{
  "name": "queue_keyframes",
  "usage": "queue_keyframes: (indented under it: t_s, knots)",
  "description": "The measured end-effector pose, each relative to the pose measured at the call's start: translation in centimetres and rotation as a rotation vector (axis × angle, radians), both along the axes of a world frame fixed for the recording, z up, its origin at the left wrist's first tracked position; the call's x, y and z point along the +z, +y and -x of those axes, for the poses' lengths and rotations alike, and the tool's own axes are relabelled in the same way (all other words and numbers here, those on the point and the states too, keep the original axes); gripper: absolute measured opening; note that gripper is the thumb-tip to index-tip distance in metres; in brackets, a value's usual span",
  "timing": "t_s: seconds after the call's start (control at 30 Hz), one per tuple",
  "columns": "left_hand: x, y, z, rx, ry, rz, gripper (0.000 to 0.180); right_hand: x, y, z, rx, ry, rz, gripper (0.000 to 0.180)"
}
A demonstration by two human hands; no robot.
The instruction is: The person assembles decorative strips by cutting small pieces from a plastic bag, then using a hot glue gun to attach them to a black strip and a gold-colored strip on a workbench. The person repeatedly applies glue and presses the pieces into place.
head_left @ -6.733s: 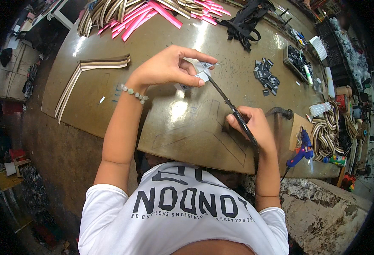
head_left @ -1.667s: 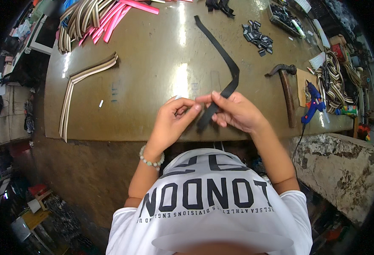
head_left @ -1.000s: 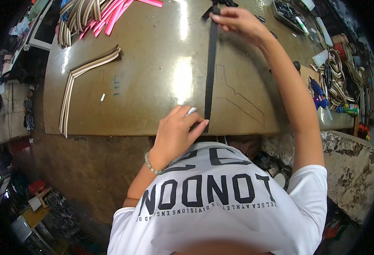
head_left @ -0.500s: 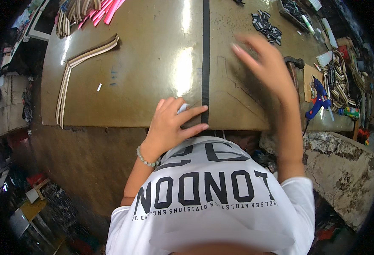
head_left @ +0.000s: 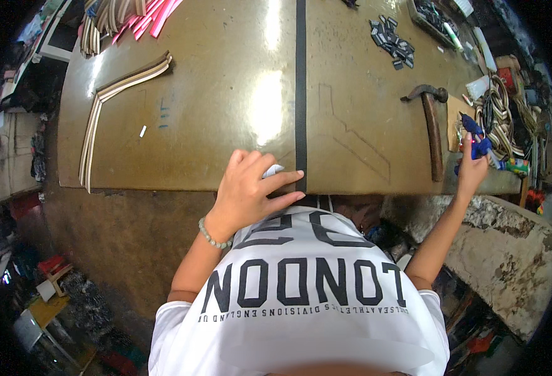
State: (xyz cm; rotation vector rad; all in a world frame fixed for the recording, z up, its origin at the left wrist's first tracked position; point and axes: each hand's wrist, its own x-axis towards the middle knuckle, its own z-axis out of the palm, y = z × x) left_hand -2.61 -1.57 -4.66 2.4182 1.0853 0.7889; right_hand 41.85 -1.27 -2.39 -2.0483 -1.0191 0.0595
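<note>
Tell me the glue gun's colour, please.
Mostly blue; the glue gun shows best in the head view.

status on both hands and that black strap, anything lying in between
Left hand on near end of black strap, white piece in its grip. Right hand on blue glue gun. Strap laid out across table. Hammer lying between strap and glue gun.

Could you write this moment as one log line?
left hand: touching near end of black strap | right hand: on blue glue gun | hammer: lying on table
</note>
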Motion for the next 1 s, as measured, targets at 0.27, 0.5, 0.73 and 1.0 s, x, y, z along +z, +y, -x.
queue_keyframes:
  t_s: [0.27, 0.5, 0.73, 1.0]
  knots:
    - [0.2, 0.0, 0.0, 0.021, -0.012, 0.02, 0.027, 2.9, 4.1, 14.8, 0.835, 0.368, 0.127, 0.045]
    - [0.0, 0.1, 0.0, 0.032, -0.026, 0.008, 0.028, 2.2, 6.6, 16.8, 0.965, 0.176, 0.227, 0.044]
    - [0.0, 0.1, 0.0, 0.038, -0.051, 0.021, 0.03, 1.9, 6.9, 17.2, 1.031, 0.076, 0.236, 0.045]
    - [-0.2, 0.0, 0.1, 0.034, -0.048, 0.025, 0.029, 2.3, 8.9, 17.8, 1.023, 0.013, 0.241, 0.047]
